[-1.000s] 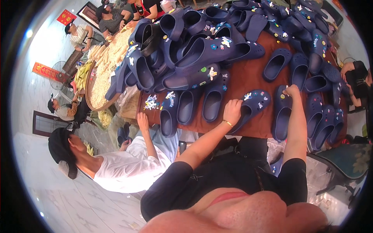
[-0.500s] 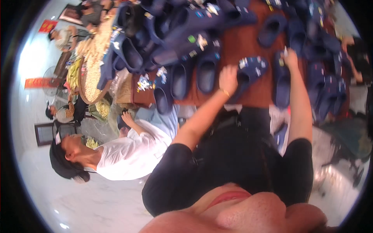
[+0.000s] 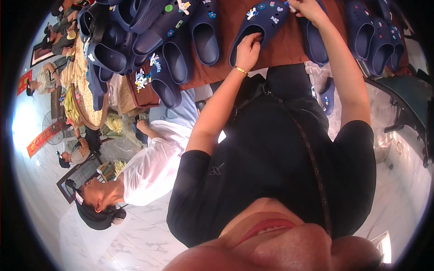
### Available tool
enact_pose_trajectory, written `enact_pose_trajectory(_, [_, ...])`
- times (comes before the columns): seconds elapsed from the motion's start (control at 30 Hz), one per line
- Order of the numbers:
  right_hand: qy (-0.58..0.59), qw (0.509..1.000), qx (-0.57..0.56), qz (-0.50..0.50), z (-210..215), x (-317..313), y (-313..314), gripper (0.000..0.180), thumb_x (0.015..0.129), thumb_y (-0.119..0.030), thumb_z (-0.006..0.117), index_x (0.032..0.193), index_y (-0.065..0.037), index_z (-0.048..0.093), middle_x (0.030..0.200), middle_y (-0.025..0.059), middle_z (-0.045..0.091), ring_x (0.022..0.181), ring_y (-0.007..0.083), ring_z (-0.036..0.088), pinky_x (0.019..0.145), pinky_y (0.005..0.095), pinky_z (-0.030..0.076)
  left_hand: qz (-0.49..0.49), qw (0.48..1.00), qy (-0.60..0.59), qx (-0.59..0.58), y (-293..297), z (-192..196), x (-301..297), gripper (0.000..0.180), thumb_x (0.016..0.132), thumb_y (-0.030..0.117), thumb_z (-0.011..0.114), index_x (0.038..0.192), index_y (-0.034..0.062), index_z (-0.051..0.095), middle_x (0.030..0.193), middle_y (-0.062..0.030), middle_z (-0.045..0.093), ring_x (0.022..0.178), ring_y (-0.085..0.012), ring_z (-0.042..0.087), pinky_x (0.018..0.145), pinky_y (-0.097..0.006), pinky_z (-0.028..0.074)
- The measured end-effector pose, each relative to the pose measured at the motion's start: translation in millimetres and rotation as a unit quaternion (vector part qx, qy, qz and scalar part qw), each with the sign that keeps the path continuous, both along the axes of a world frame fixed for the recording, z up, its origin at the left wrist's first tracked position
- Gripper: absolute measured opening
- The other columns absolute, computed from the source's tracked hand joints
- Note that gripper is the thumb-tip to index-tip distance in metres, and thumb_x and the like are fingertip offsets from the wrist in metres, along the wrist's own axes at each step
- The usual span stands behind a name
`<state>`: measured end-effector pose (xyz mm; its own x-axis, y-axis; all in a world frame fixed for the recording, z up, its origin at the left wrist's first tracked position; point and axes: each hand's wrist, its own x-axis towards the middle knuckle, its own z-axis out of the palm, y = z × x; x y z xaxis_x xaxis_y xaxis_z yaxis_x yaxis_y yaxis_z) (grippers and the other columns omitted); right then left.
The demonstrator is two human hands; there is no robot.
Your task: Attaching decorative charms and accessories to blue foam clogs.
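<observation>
My left hand [image 3: 248, 52] reaches into the foot opening of a navy clog [image 3: 270, 21], its fingers curled at the edge. White figures, blue flowers and other small charms dot that clog's toe. At the table's far side, my right hand [image 3: 311, 11] pinches a small white-and-blue piece [image 3: 291, 7], too small to name surely. It is above another navy clog [image 3: 316, 44], whose toe is partly hidden by the hand and forearm.
More clogs [image 3: 206, 43] crowd the left of the brown-covered table [image 3: 289, 54], and others [image 3: 381, 49] stand at right. White charms [image 3: 142, 79] lie at the left corner. A person in white [image 3: 151, 162] sits at my left, near a round tray [image 3: 92, 116].
The view has shifted, so the table sits higher in the picture. My left hand has come to the decorated clog's opening. My right hand still pinches the small piece.
</observation>
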<state>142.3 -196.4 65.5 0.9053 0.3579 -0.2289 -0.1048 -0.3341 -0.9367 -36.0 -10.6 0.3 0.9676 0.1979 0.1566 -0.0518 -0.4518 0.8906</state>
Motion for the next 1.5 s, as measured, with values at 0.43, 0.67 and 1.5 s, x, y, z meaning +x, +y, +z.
enact_pose_trajectory(0.43, [-0.002,0.998,-0.046,0.051,-40,-12,20,0.017,0.086,-0.018,0.051,0.084,-0.002,0.047,0.055,0.0076,0.054,0.04,0.0145,0.053,0.034,0.0271,0.038,-0.011,0.998,0.024,-0.063,-23,8,28,0.043,0.075,0.031,0.063,0.099,-0.0042,0.057,0.092,-0.021,0.061,0.087,-0.0326,0.06,0.076,-0.036,0.046])
enact_pose_trajectory(0.67, [-0.001,0.985,-0.163,0.059,-15,-12,25,0.028,0.08,-0.022,0.062,0.074,-0.001,0.045,0.054,0.0084,0.053,0.04,0.0154,0.053,0.033,0.0282,0.04,0.007,1.0,0.023,-0.006,-25,-3,22,0.044,0.075,0.033,0.065,0.098,-0.0046,0.056,0.092,-0.0211,0.058,0.082,-0.0324,0.058,0.071,-0.036,0.046])
enact_pose_trajectory(1.5, [-0.285,0.896,-0.293,-0.175,-17,24,-59,0.031,0.08,-0.034,0.053,0.093,-0.008,0.063,0.09,0.0185,0.062,0.086,0.0376,0.058,0.076,0.0435,0.046,-0.018,0.995,-0.05,0.082,-26,13,24,0.031,0.076,0.025,0.063,0.07,-0.0027,0.052,0.073,-0.021,0.054,0.069,-0.0379,0.052,0.06,-0.042,0.041])
